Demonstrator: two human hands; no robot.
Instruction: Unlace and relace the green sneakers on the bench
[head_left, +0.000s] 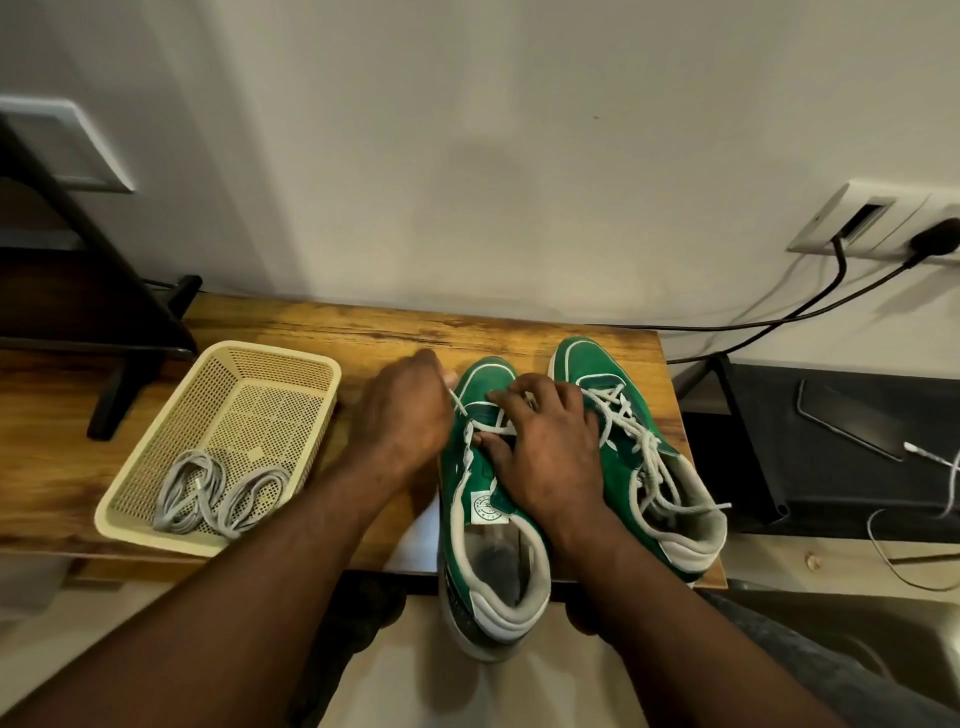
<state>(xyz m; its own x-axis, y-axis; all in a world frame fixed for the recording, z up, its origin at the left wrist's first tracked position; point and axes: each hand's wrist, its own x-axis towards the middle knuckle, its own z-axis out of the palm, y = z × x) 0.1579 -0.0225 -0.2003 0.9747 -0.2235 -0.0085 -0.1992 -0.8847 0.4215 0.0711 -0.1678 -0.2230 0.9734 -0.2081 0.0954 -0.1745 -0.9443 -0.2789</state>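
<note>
Two green sneakers stand side by side on the wooden bench (322, 332), toes toward the wall. The left sneaker (485, 525) has its heel hanging over the bench's front edge, and only a short run of white lace (480, 427) shows near its toe. My left hand (408, 415) is beside its toe, fingers pinched on a lace end. My right hand (550, 441) rests on its tongue and eyelets, fingertips pressing on the lace. The right sneaker (649, 447) is fully laced with loose white laces.
A cream perforated plastic basket (228, 441) with two coiled grey laces (218, 493) sits on the bench's left part. A black stand foot (124, 384) rests at the back left. To the right, a black surface holds a phone (852, 421) and cables from a wall socket (883, 218).
</note>
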